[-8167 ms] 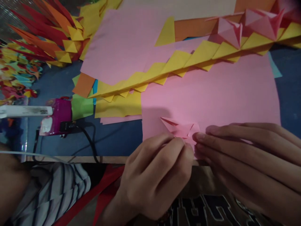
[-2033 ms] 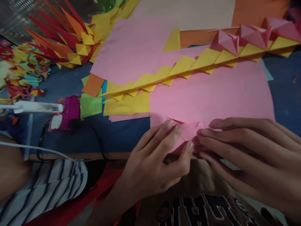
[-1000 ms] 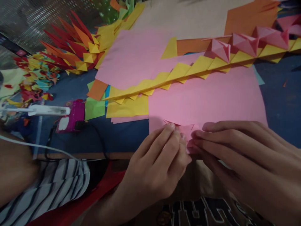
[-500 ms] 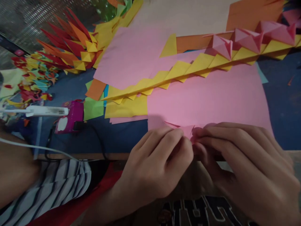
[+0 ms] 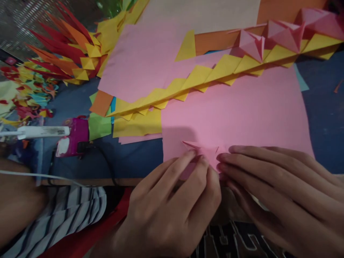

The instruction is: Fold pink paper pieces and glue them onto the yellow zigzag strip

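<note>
A small folded piece of pink paper (image 5: 212,152) lies low over the near part of a large pink sheet (image 5: 242,114). The bent fingers of my left hand (image 5: 172,204) pinch it from the left; a thin pointed flap sticks out beyond them. On the other side, my right hand (image 5: 276,190) has its fingertips at the paper's right edge, fingers long and close together, thumb tucked below. Hands hide most of the lower fold. Beyond them, a zigzag yellow folded-paper strip (image 5: 166,95) runs diagonally, with pink folded pieces (image 5: 252,44) attached at its right end.
Red, orange and yellow spiky origami (image 5: 72,46) stands at the back left beside a heap of paper scraps (image 5: 29,93). A purple box-shaped device (image 5: 79,136) with a white plug and cables sits left on the blue tabletop (image 5: 134,157). Another person's striped clothing (image 5: 70,211) shows at lower left.
Both hands have come slightly nearer and lower, and more of the folded pink paper shows. My right fingers have straightened from a tighter pinch. The view has shifted slightly.
</note>
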